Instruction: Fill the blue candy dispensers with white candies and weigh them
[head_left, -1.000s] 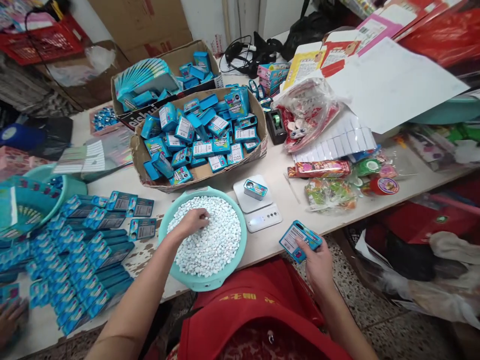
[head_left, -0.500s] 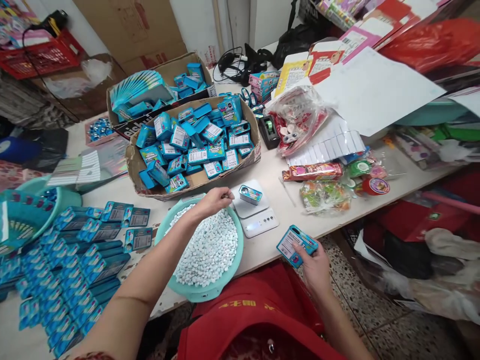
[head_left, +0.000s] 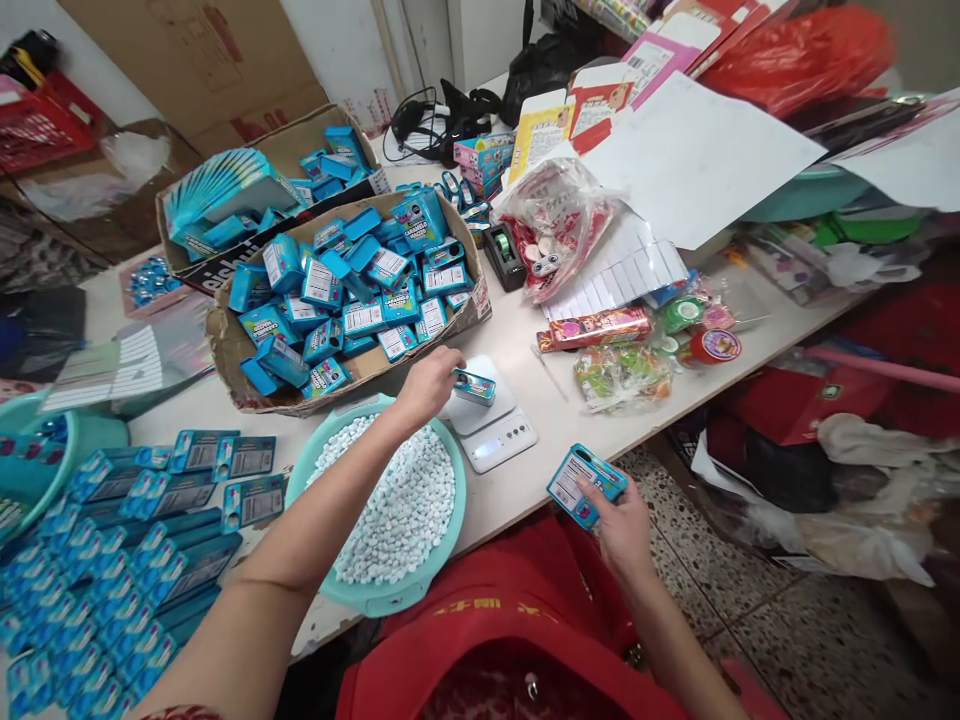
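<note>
Blue tin sits on the platform of a white scale, its left end at the fingertips of the left hand. Those fingers are bent together there; whether they grasp the tin or only touch it, I cannot tell. The tin's right end stands free of the fingers, with a margin of platform on the near side. Just nearer the person than this hand, the rim of a mint bowl comes close beside the scale's left edge; the forearm passes over the bowl and its white candies. Close beyond the knuckles runs the near wall of a cardboard box heaped with blue packs, leaving little room there. To the hand's right, past the scale, a strip of tabletop shows before the wrapped sweets. Farther right and nearer the person, the right hand grips a flat blue carton, thumb on top, across the line of the table's front edge. Left of the bowl, rows of blue boxes crowd the tabletop.
</note>
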